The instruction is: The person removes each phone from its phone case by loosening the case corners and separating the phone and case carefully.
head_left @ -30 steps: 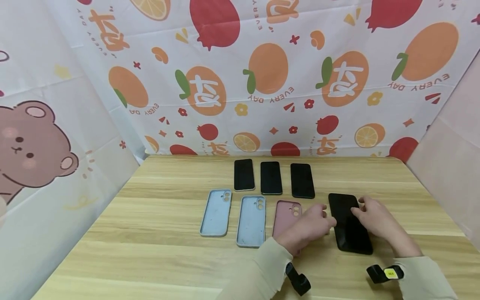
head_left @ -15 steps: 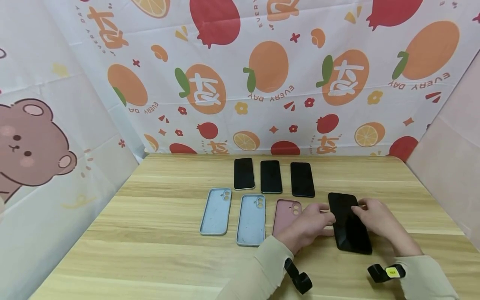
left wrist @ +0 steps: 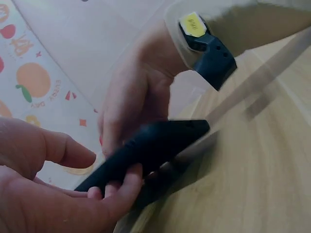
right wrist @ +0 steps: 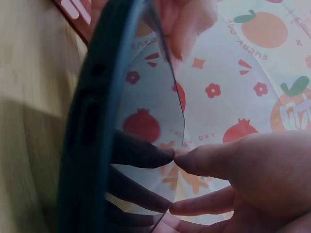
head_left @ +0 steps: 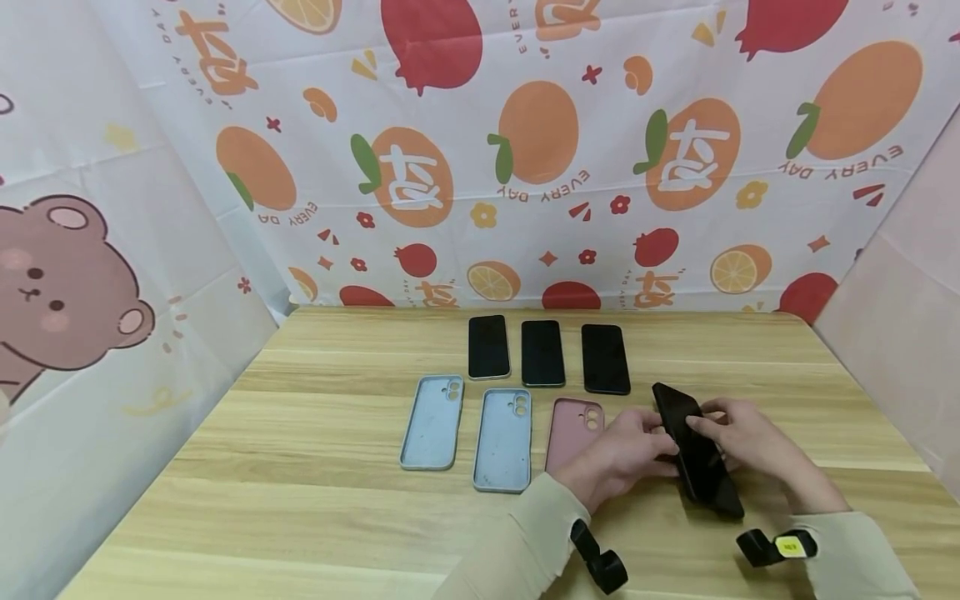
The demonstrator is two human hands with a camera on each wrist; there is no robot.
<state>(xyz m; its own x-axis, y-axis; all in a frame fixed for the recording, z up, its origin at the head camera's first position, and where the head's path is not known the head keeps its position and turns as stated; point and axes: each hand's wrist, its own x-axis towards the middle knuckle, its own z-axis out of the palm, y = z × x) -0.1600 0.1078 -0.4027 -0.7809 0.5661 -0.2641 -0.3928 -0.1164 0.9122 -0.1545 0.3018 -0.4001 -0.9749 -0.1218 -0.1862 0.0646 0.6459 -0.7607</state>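
Observation:
A black smartphone (head_left: 705,467) in a dark case is tilted on its long side at the right of the table. My left hand (head_left: 622,454) has its fingers curled under the phone's left edge; in the left wrist view the left thumb (left wrist: 73,150) stands apart from it. The right hand (head_left: 750,437) holds the other long edge, thumb on the screen, other fingers partly hidden behind the phone. In the right wrist view the case's side (right wrist: 87,126) shows cutouts, and the glossy screen mirrors the right fingertips (right wrist: 192,158) touching it.
Left of the phone lie a pink phone case (head_left: 570,429), partly covered by the left hand and arm, and two light blue cases (head_left: 502,442). Three black phones (head_left: 542,354) form a row behind them on the wooden table (head_left: 300,467). Fruit-printed cloth (head_left: 465,167) hangs behind.
The phone lay flat between the hands earlier; now its left side is raised and it tilts toward the right. Both hands have closed in on its edges.

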